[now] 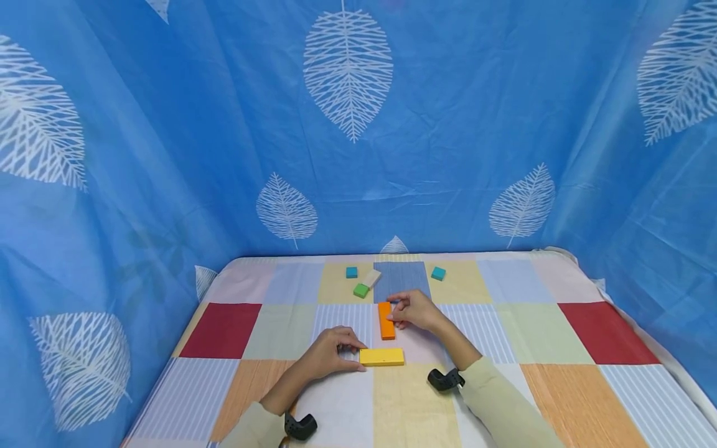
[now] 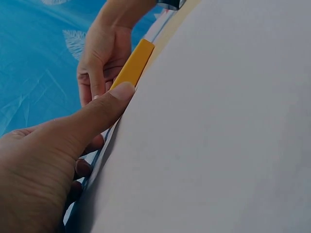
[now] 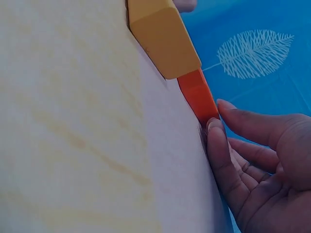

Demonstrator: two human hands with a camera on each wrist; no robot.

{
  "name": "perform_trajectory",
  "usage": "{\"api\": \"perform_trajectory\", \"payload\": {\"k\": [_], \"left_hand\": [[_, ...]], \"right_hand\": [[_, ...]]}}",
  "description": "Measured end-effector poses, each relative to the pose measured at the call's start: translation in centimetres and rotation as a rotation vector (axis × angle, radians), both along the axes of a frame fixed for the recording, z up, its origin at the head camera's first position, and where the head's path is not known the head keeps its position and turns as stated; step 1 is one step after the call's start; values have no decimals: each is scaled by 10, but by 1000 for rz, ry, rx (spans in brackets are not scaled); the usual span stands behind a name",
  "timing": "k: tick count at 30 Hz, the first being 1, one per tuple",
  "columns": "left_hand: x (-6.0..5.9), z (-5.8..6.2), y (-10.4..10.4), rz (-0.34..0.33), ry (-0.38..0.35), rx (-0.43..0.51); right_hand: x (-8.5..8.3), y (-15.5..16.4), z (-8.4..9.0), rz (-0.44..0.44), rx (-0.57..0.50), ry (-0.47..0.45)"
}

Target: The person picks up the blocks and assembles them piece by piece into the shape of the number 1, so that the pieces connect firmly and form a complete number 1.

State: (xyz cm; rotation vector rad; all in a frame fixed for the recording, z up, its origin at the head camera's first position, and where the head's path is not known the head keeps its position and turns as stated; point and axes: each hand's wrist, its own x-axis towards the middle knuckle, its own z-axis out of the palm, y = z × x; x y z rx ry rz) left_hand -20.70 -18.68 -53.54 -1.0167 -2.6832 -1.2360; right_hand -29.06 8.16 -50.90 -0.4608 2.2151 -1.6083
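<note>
A long yellow block (image 1: 382, 357) lies crosswise on the patchwork cloth. My left hand (image 1: 329, 356) pinches its left end, the thumb on the near edge and fingers at the far one; the left wrist view shows the thumb along the yellow block (image 2: 135, 65). Just beyond, an orange block (image 1: 386, 322) lies lengthwise, pointing away from me. With thumb and index finger my right hand (image 1: 417, 310) holds it at its right side and far end. In the right wrist view, the yellow block partly hides the orange block (image 3: 200, 97). A small gap separates the two blocks in the head view.
Toward the back of the table lie a small blue block (image 1: 351, 272), a cream block (image 1: 372, 278) touching or nearly touching a green block (image 1: 361, 290), and another blue block (image 1: 439, 274) further right. A blue leaf-patterned curtain (image 1: 448, 124) encloses the back and sides.
</note>
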Motion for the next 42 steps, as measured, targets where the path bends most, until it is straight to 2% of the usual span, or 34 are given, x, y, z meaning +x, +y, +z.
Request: {"api": "perform_trajectory", "payload": {"k": [10, 24, 42], "left_hand": [[-2, 0, -3, -1, 20, 11], [-3, 2, -1, 1, 2, -4], [-2, 0, 2, 10, -5, -15]], "right_hand": [[1, -5, -1, -17, -17, -15], [4, -5, 0, -57, -32, -37], [11, -8, 2, -7, -11, -48]]}}
